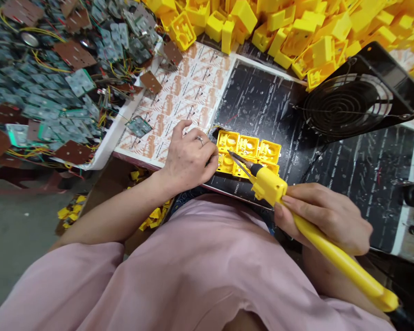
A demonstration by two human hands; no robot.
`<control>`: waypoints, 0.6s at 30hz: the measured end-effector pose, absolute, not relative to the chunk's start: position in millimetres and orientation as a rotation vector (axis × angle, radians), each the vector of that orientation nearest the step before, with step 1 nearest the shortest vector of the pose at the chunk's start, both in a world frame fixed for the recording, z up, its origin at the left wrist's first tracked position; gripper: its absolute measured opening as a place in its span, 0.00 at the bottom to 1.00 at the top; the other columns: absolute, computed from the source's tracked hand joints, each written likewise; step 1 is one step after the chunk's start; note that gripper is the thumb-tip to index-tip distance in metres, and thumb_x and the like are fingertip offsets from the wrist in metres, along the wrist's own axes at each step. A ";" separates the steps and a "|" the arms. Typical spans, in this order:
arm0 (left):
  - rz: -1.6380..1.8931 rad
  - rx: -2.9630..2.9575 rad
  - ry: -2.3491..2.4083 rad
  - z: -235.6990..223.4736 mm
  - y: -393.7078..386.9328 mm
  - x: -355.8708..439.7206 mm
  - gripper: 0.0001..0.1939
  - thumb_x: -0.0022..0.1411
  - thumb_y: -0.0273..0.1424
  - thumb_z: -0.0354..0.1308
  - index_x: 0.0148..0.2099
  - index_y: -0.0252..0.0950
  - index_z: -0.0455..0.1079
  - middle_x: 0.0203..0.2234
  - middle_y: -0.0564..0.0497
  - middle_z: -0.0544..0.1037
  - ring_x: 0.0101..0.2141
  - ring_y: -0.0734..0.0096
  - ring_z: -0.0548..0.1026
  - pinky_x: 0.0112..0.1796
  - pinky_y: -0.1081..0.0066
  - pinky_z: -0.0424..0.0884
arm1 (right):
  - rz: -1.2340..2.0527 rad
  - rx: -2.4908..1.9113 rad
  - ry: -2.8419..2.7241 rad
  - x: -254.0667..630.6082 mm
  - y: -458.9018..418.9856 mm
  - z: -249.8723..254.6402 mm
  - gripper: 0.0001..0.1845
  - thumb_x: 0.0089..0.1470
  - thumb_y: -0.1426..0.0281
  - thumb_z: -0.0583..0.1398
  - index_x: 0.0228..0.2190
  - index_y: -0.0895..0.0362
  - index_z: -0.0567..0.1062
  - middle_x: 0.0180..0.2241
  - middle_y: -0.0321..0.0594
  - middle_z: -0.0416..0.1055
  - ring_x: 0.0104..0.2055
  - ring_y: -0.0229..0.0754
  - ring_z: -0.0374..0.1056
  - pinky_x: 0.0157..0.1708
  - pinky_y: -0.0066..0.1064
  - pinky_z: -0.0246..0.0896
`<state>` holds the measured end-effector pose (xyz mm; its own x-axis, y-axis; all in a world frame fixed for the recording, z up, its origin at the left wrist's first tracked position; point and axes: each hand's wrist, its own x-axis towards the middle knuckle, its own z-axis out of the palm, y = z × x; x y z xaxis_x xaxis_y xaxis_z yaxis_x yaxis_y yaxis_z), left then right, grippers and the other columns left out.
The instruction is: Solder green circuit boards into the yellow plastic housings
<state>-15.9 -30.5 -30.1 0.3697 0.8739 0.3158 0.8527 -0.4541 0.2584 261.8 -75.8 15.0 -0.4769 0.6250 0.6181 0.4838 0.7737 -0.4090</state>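
Observation:
My right hand (326, 216) is wrapped round the yellow handle of a soldering gun (271, 184). The gun's dark tip points left and down, over a block of small open yellow plastic housings (269, 151) set in two rows on the black mat. Small metal parts show inside the housings. At the left end of the block, my left hand (193, 154) has its thumb and fingers curled together, with a ring on one finger. Whatever those fingertips may pinch is hidden from view.
A black fan (345, 99) stands right of the housings. Yellow plastic cases (241, 20) are heaped at the back. At left, a white tray (119, 124) is piled with circuit boards and wires. One loose circuit board (139, 126) lies beside it. More yellow pieces (72, 209) sit below the table.

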 end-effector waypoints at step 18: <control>0.701 2.786 1.614 -43.8 -30.2 -17.6 0.12 0.71 0.31 0.54 0.34 0.40 0.73 0.28 0.51 0.79 0.39 0.60 0.77 0.59 0.42 0.71 | 0.154 -0.725 -2.212 254.0 -72.8 14.0 0.13 0.54 0.84 0.70 0.37 0.59 0.76 0.33 0.41 0.82 0.32 0.37 0.77 0.33 0.29 0.75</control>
<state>-17.6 -30.2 -43.8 0.4329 0.7908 0.4328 0.8559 -0.5112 0.0778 254.0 -72.8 14.0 -0.5270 0.5463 0.6511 0.4505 0.8291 -0.3311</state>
